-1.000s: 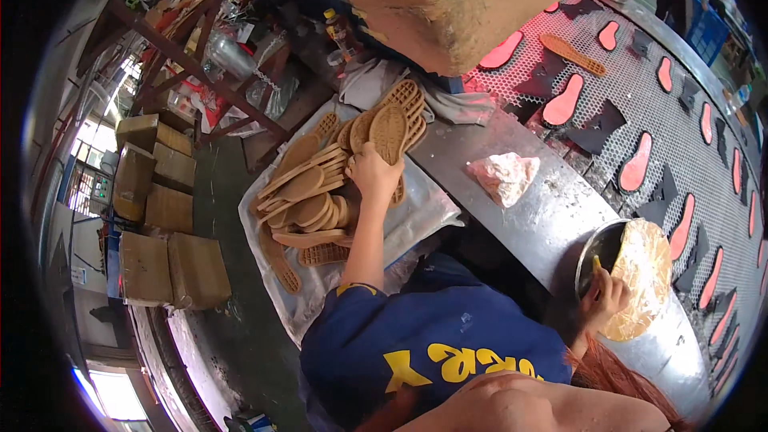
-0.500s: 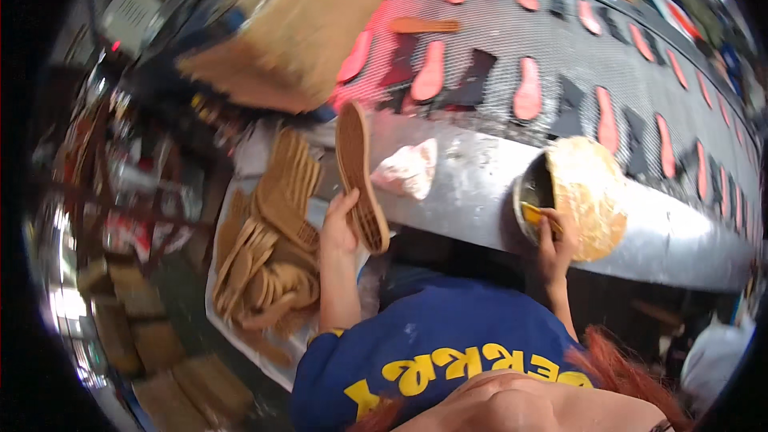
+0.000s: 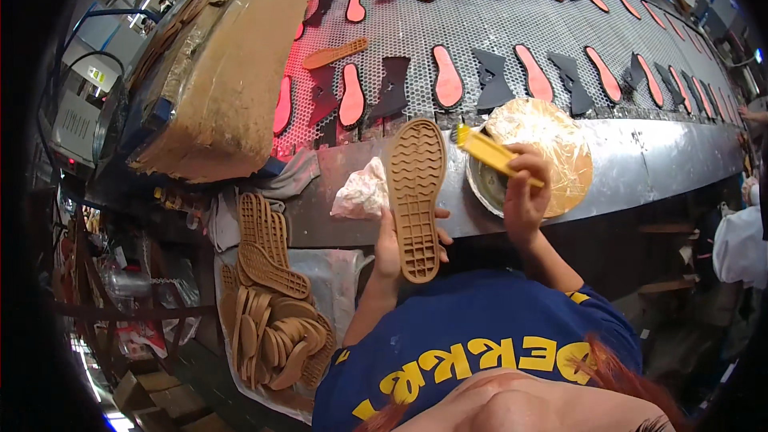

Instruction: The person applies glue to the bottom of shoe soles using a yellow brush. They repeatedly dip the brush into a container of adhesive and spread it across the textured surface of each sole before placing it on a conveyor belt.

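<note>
Cartons (image 3: 152, 400), brown, stacked at lower left. Heap of soles (image 3: 280, 336), tan, jumbled on a pale sheet (image 3: 330, 270); a neater stack (image 3: 260, 228) rests at its upper end. Large brown housing (image 3: 224, 72), worn, over the near end of the mesh belt. Grey cloth (image 3: 292, 178), rumpled, at the edge of the worktop (image 3: 656, 152). One tan sole (image 3: 336, 53) on the belt, apart from the pieces in hand. Crumpled whitish lump (image 3: 360, 192) on the worktop, just left of the held sole.

Left hand (image 3: 388, 248): gripping one held sole (image 3: 417, 200), thumb on the left edge, fingers round the right, patterned face toward the camera. Change: half a second ago the sole stood farther left, turned edgewise; it is now upright before the chest.

Yellow brush (image 3: 490, 152), dark-tipped, near the sole's upper part and apart from it. Change: lifted from the pot; sole and brush now stand within reach of each other, the heap being out of use. Any load on the tip: cannot tell. Metal pot (image 3: 478, 192), partly under a round amber cover (image 3: 576, 152). Right hand (image 3: 526, 184): closed about the brush handle. Mesh belt (image 3: 472, 20), behind, bearing pink-faced soles (image 3: 448, 78) and black cut pieces (image 3: 490, 84).
</note>
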`<state>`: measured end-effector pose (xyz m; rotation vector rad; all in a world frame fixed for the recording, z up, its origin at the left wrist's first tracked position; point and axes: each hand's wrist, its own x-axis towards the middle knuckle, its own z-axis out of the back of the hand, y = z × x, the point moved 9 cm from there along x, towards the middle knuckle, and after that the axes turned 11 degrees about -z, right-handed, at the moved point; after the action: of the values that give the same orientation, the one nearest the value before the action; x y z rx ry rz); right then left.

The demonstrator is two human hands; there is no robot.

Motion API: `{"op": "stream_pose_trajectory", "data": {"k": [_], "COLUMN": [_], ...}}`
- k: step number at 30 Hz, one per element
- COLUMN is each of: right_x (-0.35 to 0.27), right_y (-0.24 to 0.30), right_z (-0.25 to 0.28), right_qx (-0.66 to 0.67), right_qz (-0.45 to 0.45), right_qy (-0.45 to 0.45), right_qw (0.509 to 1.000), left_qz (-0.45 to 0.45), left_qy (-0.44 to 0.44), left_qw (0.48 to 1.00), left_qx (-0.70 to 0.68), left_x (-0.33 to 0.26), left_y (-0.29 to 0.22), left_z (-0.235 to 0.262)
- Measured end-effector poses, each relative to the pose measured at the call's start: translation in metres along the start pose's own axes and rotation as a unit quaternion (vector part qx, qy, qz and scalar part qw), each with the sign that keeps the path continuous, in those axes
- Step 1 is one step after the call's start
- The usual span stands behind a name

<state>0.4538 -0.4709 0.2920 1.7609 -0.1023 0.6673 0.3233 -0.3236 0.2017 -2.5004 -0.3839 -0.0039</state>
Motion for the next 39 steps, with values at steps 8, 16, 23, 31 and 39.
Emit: {"op": "stream_pose_trajectory", "data": {"k": [8,16,23,31,39], "right_x": [0.000,-0.006,-0.008,-0.010,-0.015], "right_y": [0.027,0.032,0.030,0.032,0.033], "right_z": [-0.047,-0.046,-0.042,-0.037,-0.043], "right_qx": [-0.187,-0.197,-0.196,-0.192,-0.130], "right_qz": [0.111,0.135,0.116,0.113,0.112], "right_qy": [0.064,0.045,0.043,0.047,0.141], "right_qw": [0.974,0.970,0.973,0.974,0.975], "left_qz": [0.009,0.024,0.020,0.021,0.019], "left_qy": [0.036,0.045,0.056,0.052,0.060], "left_qw": [0.998,0.997,0.997,0.997,0.996], "left_qx": [0.047,0.051,0.046,0.053,0.065], "left_x": [-0.003,-0.005,-0.005,-0.007,-0.006], "left_y": [0.006,0.014,0.016,0.018,0.013], "left_z": [-0.026,-0.030,-0.037,-0.041,-0.041]}}
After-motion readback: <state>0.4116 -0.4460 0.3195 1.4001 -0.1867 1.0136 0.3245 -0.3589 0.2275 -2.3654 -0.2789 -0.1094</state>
